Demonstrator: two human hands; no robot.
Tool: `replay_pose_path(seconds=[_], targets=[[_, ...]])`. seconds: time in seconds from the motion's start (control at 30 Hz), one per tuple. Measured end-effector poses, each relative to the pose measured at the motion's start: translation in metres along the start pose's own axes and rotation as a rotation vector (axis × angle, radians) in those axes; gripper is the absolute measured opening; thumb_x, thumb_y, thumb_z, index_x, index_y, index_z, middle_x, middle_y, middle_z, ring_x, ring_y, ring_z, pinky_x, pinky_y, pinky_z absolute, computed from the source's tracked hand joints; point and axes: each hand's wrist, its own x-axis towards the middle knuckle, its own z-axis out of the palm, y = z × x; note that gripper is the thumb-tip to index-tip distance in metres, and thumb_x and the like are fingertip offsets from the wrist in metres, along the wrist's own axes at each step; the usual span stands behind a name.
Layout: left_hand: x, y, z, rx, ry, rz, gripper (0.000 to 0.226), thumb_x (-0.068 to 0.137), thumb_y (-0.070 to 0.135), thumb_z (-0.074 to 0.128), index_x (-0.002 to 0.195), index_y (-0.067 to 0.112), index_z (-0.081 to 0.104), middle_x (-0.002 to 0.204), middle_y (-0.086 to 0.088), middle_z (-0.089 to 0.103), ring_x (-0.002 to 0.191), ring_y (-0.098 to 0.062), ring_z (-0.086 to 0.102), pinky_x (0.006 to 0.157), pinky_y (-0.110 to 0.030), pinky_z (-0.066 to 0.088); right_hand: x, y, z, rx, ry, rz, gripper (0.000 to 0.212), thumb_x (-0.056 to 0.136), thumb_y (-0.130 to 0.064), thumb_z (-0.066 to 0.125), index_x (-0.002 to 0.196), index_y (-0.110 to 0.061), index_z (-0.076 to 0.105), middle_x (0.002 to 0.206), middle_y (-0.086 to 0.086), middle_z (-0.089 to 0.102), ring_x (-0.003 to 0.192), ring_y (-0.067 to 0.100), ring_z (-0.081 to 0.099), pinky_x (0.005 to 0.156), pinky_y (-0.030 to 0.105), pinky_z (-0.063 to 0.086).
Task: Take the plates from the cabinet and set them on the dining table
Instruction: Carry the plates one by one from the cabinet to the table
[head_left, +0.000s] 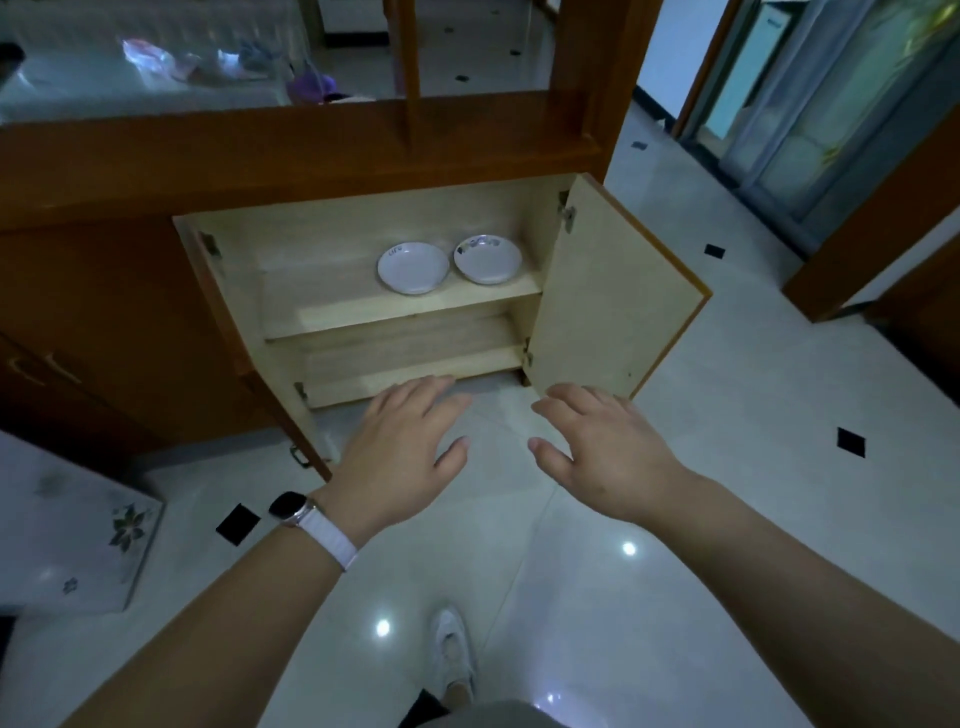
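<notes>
two plates (413, 268) (488, 259) side by side on the shelf (332, 312): likely light, stiff, breakable; grip rims. left hand (400, 447) and right hand (602, 452) below the shelf, open, empty.

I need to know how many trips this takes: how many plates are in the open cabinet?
2. Both sit side by side on the upper shelf: the left plate and the right plate, toward the shelf's right end. The lower shelf shows none, though its back is partly hidden.
</notes>
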Motion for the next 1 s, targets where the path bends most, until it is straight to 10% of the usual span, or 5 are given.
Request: replay_pose_path(seconds=[1.0], targets=[[0.19,-0.137,0.01,0.176,-0.098,-0.161,0.047,0.089,0.044,0.046,0.127,0.021,0.059,0.128,-0.006,0.059,0.116,-0.028,0.052,0.096,-0.04,0.04,0.273,0.059,-0.001,0.086,-0.004,-0.113,0.06,0.087,-0.053,0.03,0.125,-0.018,0.06,0.132,0.004,0.056,0.122,0.026,0.05,0.1,0.042,0.039]])
